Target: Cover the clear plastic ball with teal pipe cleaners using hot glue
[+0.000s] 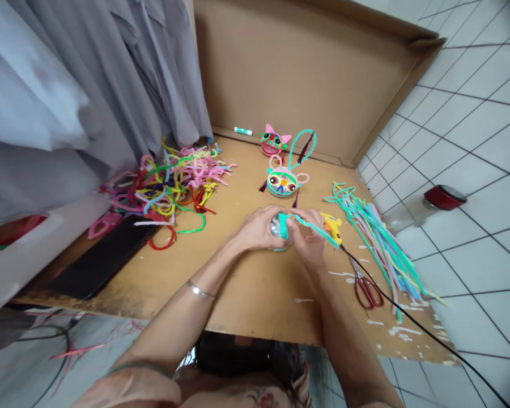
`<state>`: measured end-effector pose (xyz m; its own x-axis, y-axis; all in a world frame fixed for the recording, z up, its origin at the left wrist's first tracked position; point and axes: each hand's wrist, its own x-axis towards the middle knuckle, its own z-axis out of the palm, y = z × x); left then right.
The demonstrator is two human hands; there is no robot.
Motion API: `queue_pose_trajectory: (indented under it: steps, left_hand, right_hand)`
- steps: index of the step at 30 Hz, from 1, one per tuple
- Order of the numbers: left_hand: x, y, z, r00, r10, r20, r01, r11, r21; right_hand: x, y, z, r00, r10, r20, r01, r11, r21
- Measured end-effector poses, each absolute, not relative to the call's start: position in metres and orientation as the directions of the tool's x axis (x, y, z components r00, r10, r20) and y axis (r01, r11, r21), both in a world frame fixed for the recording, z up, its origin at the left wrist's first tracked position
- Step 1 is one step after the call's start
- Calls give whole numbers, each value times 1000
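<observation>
My left hand [257, 229] is closed round a small clear ball [276, 228] partly wrapped in teal pipe cleaner [285, 222]. My right hand [308, 241] pinches the same teal pipe cleaner, whose free end trails right toward a yellow glue gun [332, 225]. Just beyond my hands lies a finished teal and pink pipe-cleaner animal face [283, 181] with looped ears. A second, pink-eared figure [272, 141] sits further back.
A heap of mixed-colour pipe cleaners [174, 181] lies at the left, and a bundle of straight teal and pastel ones [378, 238] at the right. Red-handled scissors [365, 286] and the glue gun's black cord [408, 317] lie right. A black flat slab [104, 258] and a glue stick [242, 131] rest on the cardboard [255, 294].
</observation>
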<state>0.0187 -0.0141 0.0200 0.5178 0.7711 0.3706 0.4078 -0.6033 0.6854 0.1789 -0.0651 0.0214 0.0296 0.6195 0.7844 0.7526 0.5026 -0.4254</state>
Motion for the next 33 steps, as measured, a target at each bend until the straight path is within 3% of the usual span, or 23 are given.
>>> queue_pose_trajectory:
  steps: [12, 21, 28, 33]
  left_hand:
    - [16, -10, 22, 458, 839, 295, 430, -499, 752]
    - [15, -5, 16, 488, 820, 299, 344, -496, 797]
    - [13, -3, 13, 498, 811, 308, 309, -498, 810]
    - [13, -4, 15, 498, 816, 293, 291, -475, 830]
  right_hand:
    - [172, -64, 14, 110, 574, 811, 721, 516, -463]
    - [172, -64, 17, -78, 544, 836, 747, 587, -312]
    - [171, -67, 19, -89, 584, 807, 740, 581, -339]
    - [172, -62, 17, -138, 476, 868, 713, 656, -246]
